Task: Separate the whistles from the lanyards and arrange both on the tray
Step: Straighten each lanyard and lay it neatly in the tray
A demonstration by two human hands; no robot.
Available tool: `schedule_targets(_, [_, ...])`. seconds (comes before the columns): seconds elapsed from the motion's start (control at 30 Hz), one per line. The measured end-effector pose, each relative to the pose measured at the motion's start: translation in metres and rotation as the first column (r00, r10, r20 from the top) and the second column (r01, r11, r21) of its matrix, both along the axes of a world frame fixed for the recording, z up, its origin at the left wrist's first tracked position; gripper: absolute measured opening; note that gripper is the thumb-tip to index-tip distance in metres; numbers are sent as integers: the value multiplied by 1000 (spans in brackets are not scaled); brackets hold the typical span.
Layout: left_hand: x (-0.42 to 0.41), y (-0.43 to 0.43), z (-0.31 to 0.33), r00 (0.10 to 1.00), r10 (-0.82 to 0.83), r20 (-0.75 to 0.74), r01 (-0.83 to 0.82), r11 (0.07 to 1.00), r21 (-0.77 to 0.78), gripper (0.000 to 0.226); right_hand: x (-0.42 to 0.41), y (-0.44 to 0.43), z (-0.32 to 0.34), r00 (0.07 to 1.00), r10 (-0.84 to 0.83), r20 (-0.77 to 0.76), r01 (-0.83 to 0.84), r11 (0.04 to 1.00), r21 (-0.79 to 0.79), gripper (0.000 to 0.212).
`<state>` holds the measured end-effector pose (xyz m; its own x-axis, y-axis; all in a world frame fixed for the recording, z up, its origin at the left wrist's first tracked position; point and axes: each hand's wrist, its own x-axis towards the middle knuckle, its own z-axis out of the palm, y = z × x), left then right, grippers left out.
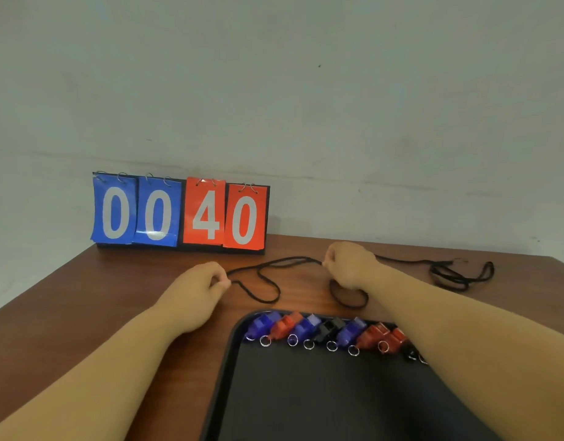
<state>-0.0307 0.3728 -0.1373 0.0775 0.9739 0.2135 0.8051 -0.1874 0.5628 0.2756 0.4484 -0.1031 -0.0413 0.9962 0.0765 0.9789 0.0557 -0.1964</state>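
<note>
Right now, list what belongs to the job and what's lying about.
Job: black plastic tray; blue, red and black plastic whistles; black cord lanyard pinched by left hand and right hand; bundled black cord lanyard, far right.
Idle: blue-and-red flip scoreboard.

A plain, pale grey-white wall [306, 90] fills the upper half of the view. It bears faint smudges, one small dark speck at the upper right, and a dim horizontal line running across it lower down. Below it lies a reddish-brown, wood-grain desk [83, 297], its far edge meeting the wall and its left edge slanting toward the viewer. At the back left of the desk a flip scoreboard [180, 214] stands upright close to the wall: two blue cards reading 0 0, two orange-red cards reading 4 0, hung on metal rings over a dark base. The light is soft and even, with a small glare on one blue card.
</note>
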Motion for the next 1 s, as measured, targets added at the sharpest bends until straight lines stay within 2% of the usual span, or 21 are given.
schedule_targets(0.1, [1, -7, 12, 926, 173, 337, -208, 976, 71, 10, 1, -16, 22, 965, 27, -262, 20, 984, 175, 17])
schedule_targets(0.2, [5, -17, 32, 733, 219, 644, -328, 943, 52, 13, 3, -47, 50, 914, 101, -394, 7, 965, 264, 15])
schedule_targets(0.3, [15, -32, 55, 620, 151, 770, -309, 949, 63, 17, 9, -96, 72, 851, 158, -501, -40, 970, 238, 11])
schedule_targets(0.43, [36, -69, 87, 584, -47, 810, -152, 974, 166, 18, 25, -165, 88, 807, 202, -555, -113, 975, 191, 6])
schedule_targets(0.53, [55, -102, 97, 628, -225, 745, 81, 971, 224, 28, 40, -199, 83, 778, 191, -599, -113, 980, 166, 4])
schedule_targets(0.63, [76, -127, 90, 779, -338, 529, 292, 941, 173, 26, 53, -214, 69, 751, 178, -636, -137, 984, 114, 3])
schedule_targets(0.7, [87, -134, 81, 839, -390, 380, 381, 919, 100, 17, 61, -219, 55, 750, 184, -635, -167, 982, 87, 3])
schedule_targets(0.87, [96, -127, 58, 895, -427, 129, 431, 903, 1, 12, 68, -219, 32, 850, 218, -479, -248, 969, 1, 6])
schedule_targets(1.0, [94, -121, 47, 898, -424, -119, 429, 903, 24, 12, 66, -220, 32, 843, 253, -474, -289, 957, -5, 15])
